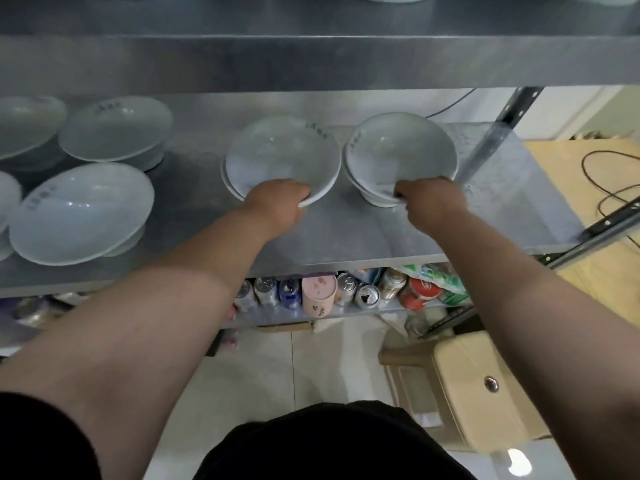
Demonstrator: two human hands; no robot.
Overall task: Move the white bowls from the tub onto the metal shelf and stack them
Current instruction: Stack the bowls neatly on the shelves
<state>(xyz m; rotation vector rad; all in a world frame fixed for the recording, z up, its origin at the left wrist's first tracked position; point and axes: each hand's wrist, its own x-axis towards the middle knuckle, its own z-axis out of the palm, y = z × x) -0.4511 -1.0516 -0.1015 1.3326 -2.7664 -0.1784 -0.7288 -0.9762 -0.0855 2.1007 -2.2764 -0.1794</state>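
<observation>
1. Metal shelf point(346, 233) across the view: bare sheet along front edge and toward right end, upper shelf point(311, 60) close overhead.
2. More white bowls point(79, 213) stacked at shelf's left end, one stack near front edge.
3. Left bowl stack point(280, 154) mid-shelf, just beside right bowl stack point(398, 150), rims nearly touching.
4. Left hand point(277, 202) curled round left stack's near rim; right hand point(431, 202) pinching right stack's near rim.
5. Cans point(367, 296) below shelf's front edge.

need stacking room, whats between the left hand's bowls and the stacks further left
Head view: only bare metal shelf between those bowls and the stacks.
</observation>
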